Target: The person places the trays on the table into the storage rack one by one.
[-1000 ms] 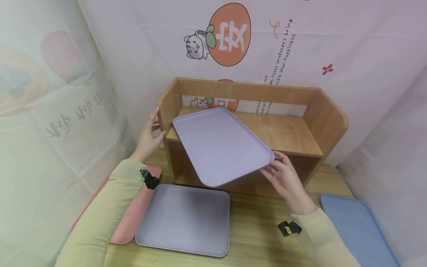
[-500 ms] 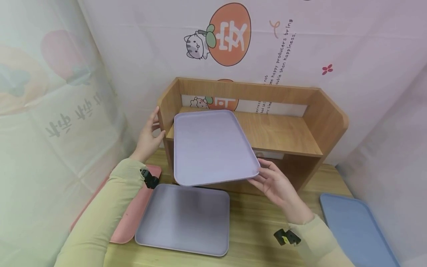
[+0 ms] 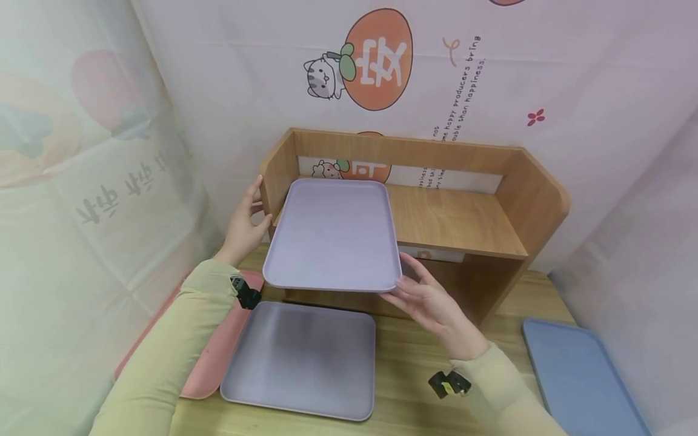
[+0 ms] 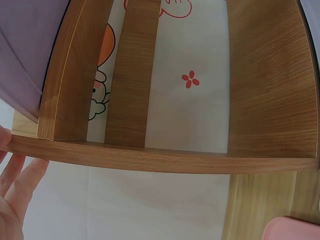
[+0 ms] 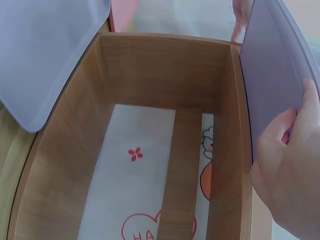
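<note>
In the head view, a lavender tray (image 3: 335, 236) lies over the left part of the wooden shelf's (image 3: 452, 218) upper board, its front end jutting past the board's edge. My right hand (image 3: 436, 306) pinches this tray by its front right corner, thumb on the rim and fingers beneath. My left hand (image 3: 245, 224) touches the outer side and front edge of the shelf's left panel with spread fingers. The left wrist view shows fingertips (image 4: 30, 175) against that panel's edge. How much of the tray's underside meets the board is hidden.
A second purple tray (image 3: 300, 363) lies on the wooden table in front of the shelf. To its left is a pink tray (image 3: 218, 351), partly under the left sleeve. A blue tray (image 3: 583, 369) lies at the right. Printed cloth (image 3: 589, 66) hangs around the back and sides.
The lavender tray has turned from a slanted position to nearly square with the shelf. My right hand has moved left and slightly down with its corner. My left hand has stayed at the panel.
</note>
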`<state>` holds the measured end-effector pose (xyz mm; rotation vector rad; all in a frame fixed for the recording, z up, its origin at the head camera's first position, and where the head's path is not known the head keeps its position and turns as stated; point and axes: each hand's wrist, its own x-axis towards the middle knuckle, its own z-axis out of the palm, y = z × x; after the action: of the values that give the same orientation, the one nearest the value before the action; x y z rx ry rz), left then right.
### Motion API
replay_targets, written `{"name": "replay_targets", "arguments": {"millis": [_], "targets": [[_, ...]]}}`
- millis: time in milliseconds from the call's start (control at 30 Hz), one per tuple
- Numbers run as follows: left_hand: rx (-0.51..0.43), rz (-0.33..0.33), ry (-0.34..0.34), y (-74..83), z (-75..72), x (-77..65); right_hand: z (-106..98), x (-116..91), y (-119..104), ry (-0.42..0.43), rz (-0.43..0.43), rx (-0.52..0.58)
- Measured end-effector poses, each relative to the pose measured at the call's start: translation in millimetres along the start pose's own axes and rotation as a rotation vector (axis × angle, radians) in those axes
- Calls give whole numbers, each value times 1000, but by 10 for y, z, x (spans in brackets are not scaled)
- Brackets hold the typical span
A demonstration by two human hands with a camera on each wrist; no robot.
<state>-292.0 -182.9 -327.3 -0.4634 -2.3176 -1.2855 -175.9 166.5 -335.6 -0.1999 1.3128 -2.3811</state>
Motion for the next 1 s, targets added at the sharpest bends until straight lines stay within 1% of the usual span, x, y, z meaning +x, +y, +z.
{"name": "replay_targets", "arguments": {"millis": [100, 233, 500, 800, 1000], "targets": [[3, -3, -1, -13, 6, 2, 53, 48, 16, 23, 0, -5], [15, -23, -12, -23, 8, 4, 108, 114, 30, 48, -5, 0], [21, -26, -11, -21, 9, 9, 168, 233, 41, 92, -19, 14], [13, -7, -5, 26, 2, -47, 183, 300, 40, 124, -23, -20], [23, -32, -19, 47, -6, -79, 174, 318, 35, 130, -35, -28]]}}
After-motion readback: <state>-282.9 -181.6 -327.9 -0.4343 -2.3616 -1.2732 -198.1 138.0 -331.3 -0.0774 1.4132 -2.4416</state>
